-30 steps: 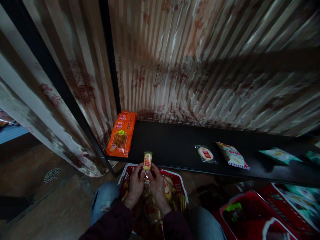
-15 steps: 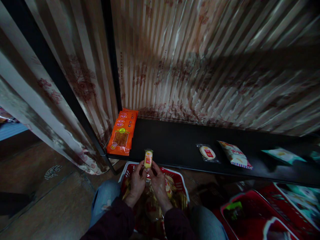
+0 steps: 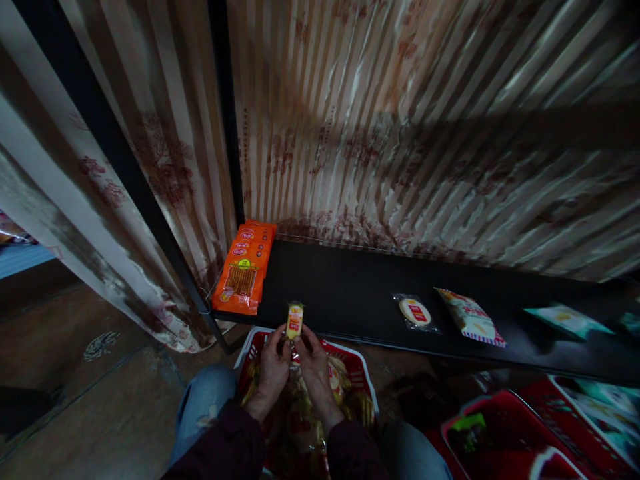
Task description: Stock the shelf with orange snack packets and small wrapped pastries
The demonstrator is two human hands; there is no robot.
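Note:
My left hand (image 3: 273, 368) and my right hand (image 3: 313, 365) are together above a red basket (image 3: 357, 363) on my lap. Both pinch the lower end of a small yellow snack packet (image 3: 295, 320), which stands upright just in front of the black shelf's (image 3: 350, 293) front edge. The basket under my hands is full of several wrapped snacks. A stack of orange snack packs (image 3: 244, 273) lies at the shelf's left end, left of and above my hands.
A round clear-wrapped biscuit (image 3: 415, 312), a white striped packet (image 3: 470, 316) and a teal packet (image 3: 565, 319) lie along the shelf to the right. More red baskets (image 3: 500, 433) sit at the lower right. A patterned curtain (image 3: 400, 133) hangs behind, with a black post (image 3: 227, 113).
Both hands keep hold of the yellow packet above the basket with almost no movement. The view has shifted slightly.

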